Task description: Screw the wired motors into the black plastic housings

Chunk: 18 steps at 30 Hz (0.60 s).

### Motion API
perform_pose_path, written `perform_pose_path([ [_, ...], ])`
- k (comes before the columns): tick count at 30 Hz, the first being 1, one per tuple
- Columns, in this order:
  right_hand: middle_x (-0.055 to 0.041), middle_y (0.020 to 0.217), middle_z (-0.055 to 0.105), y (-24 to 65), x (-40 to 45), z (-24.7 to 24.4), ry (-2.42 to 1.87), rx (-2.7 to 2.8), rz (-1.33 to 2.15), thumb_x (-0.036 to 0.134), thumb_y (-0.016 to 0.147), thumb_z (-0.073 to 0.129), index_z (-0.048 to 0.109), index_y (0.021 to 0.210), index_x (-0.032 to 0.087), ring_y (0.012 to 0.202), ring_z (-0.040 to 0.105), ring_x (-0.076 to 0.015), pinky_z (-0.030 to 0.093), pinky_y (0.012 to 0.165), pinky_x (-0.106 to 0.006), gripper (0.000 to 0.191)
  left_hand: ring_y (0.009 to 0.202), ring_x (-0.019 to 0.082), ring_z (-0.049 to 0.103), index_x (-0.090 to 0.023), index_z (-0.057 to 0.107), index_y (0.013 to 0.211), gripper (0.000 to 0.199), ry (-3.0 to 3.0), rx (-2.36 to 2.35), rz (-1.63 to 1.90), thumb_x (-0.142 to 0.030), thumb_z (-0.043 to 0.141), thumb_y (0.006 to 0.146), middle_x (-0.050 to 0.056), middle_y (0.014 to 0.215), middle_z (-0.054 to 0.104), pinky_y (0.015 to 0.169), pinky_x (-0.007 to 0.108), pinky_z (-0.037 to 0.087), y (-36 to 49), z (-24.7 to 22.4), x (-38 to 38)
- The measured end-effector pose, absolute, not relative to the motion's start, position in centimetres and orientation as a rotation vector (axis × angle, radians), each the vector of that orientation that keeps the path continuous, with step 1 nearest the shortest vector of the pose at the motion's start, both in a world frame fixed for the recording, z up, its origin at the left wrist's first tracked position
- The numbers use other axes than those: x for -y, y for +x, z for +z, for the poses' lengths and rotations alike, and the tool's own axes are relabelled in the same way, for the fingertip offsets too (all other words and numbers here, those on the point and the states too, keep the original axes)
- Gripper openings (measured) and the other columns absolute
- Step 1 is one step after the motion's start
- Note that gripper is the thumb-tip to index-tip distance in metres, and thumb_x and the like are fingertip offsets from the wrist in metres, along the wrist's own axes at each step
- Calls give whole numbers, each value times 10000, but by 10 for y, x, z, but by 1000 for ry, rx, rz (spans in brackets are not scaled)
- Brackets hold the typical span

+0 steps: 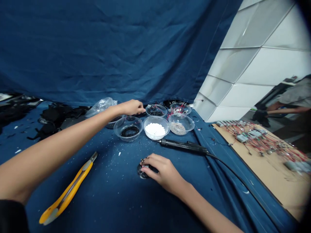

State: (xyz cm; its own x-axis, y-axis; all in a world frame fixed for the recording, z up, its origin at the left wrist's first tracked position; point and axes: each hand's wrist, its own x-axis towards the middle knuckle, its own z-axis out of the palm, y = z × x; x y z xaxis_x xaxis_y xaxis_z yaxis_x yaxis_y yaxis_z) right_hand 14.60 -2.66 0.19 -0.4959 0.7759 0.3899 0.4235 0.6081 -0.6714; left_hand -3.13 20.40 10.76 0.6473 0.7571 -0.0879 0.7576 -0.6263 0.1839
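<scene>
My left hand (131,107) reaches across the blue cloth (97,181), its fingertips just short of a clear bowl of small black parts (156,111). The fingers hide whether they hold anything. My right hand (164,170) lies over a small dark round part (142,172), gripping it against the cloth, with much of the part hidden. Just above that hand lies a black soldering iron (183,146). Nearer my left forearm are a clear bowl of black coiled material (128,130) and a white bowl of white granules (155,129).
A yellow utility knife (68,189) lies at lower left. Behind the bowls are a bowl of metal bits (178,128), a bowl of red wires (179,109) and a plastic bag (100,107). Wired parts cover cardboard (272,165) at right. A seated person (293,97) is beyond.
</scene>
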Motion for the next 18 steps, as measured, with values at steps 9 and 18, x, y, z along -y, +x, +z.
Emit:
perform_pose_path([
  [9,-28,967,665,147,28,3,-952,2160,682,312,934,531,638,1052,201,881,605,-136,457,806,-262,194,853,198,632,-118,716,931,237,2680,-1143,-329,-202,725,710,84,971,710,786,287,457,73,65,-264],
  [18,-16,1015,665,148,28,4,-998,2187,688,326,933,534,629,1083,220,914,602,-134,453,835,-268,207,863,203,647,-113,713,890,173,2708,-1161,-173,-174,724,728,76,913,713,790,297,469,79,53,-289],
])
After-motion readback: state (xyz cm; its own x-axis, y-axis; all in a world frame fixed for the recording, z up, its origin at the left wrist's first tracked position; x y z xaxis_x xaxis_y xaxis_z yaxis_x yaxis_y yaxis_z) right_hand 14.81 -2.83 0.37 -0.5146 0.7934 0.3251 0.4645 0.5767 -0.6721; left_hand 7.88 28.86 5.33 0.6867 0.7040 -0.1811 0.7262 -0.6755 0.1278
